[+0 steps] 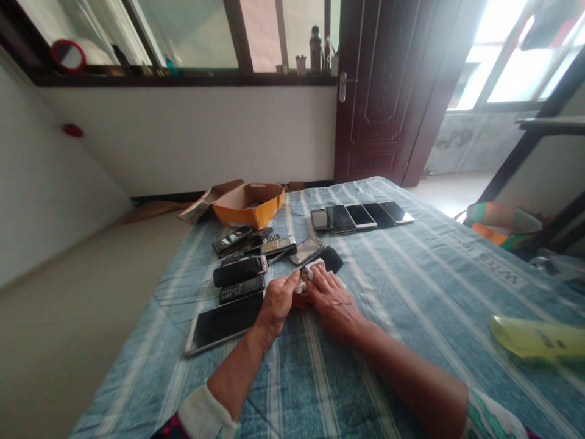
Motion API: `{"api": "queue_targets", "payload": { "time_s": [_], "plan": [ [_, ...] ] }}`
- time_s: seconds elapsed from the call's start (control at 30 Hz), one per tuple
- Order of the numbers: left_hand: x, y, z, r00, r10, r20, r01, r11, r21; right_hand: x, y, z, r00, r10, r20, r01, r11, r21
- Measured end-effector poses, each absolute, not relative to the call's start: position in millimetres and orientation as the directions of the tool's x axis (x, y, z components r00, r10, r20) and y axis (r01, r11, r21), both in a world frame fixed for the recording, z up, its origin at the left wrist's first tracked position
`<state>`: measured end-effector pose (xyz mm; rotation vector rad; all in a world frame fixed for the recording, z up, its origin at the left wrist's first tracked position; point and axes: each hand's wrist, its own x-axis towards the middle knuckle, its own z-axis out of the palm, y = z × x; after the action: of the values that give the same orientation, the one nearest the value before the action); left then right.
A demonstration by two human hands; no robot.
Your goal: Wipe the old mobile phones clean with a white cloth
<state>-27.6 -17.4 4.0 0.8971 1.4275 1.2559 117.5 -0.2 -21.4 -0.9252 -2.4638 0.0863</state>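
Observation:
My left hand (278, 303) is closed at the edge of a mostly hidden object, apparently a phone, with the thumb on top. Over it lies a crumpled white cloth (315, 264), pressed down under the fingers of my right hand (336, 303). Just beyond the cloth are a black phone (333, 260) and a silver-edged phone (307, 250). To the left, several old keypad phones lie in a loose heap, among them a silver one (278, 245) and a black one (242, 289). A large white-framed tablet (223, 326) rests beside my left forearm.
An open orange box (249, 213) stands at the bed's far left corner. Several phones (363, 217) lie in a row at the far side. A yellow packet (539, 337) is at the right on the striped blue bedspread (411, 286). Beyond is a dark red door (384, 91).

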Motion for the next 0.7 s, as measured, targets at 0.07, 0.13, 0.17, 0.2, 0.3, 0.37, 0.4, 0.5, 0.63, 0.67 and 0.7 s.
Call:
{"api": "queue_targets", "payload": {
  "time_s": [0.07,0.13,0.17,0.2,0.3,0.37,0.4,0.5,0.63,0.67,0.7],
  "plan": [
    [-26.7,-17.7,5.2,-0.228,0.945,-0.235,-0.070,0.225,0.972,121.8,12.9,-23.9,-0.562,0.715,0.415,0.667,0.689,-0.283],
    [-25.3,-18.1,7.0,-0.226,0.941,-0.252,-0.049,0.247,0.968,125.3,26.3,-27.6,-0.469,0.786,0.404,0.728,0.603,-0.328],
    [-24.6,-18.3,7.7,-0.225,0.941,-0.253,-0.034,0.252,0.967,126.1,30.7,-29.4,-0.431,0.807,0.405,0.747,0.570,-0.341],
    [-24.0,-18.5,8.3,-0.221,0.942,-0.253,-0.018,0.255,0.967,126.2,32.7,-31.0,-0.400,0.819,0.411,0.761,0.547,-0.349],
    [-23.5,-18.7,9.0,-0.219,0.945,-0.245,0.011,0.253,0.967,122.0,24.0,-32.8,-0.408,0.797,0.445,0.752,0.570,-0.331],
    [-24.0,-18.5,9.0,-0.215,0.948,-0.234,0.020,0.243,0.970,117.2,11.7,-30.7,-0.487,0.740,0.463,0.707,0.646,-0.288],
    [-24.5,-18.4,9.0,-0.210,0.951,-0.227,0.022,0.237,0.971,115.1,6.4,-28.7,-0.528,0.708,0.469,0.680,0.683,-0.266],
    [-25.8,-18.4,9.2,-0.193,0.956,-0.221,0.020,0.229,0.973,112.0,1.8,-21.6,-0.603,0.645,0.470,0.621,0.749,-0.232],
    [-25.6,-19.8,9.4,-0.194,0.955,-0.223,0.063,0.239,0.969,118.3,23.2,-18.5,-0.562,0.696,0.447,0.644,0.708,-0.291],
    [-25.2,-20.4,9.2,-0.197,0.956,-0.218,0.086,0.238,0.967,121.6,30.4,-19.2,-0.522,0.729,0.442,0.667,0.672,-0.321],
    [-24.7,-21.1,8.9,-0.198,0.958,-0.208,0.110,0.233,0.966,125.2,37.3,-20.1,-0.475,0.762,0.440,0.689,0.633,-0.353]
  ]
}}
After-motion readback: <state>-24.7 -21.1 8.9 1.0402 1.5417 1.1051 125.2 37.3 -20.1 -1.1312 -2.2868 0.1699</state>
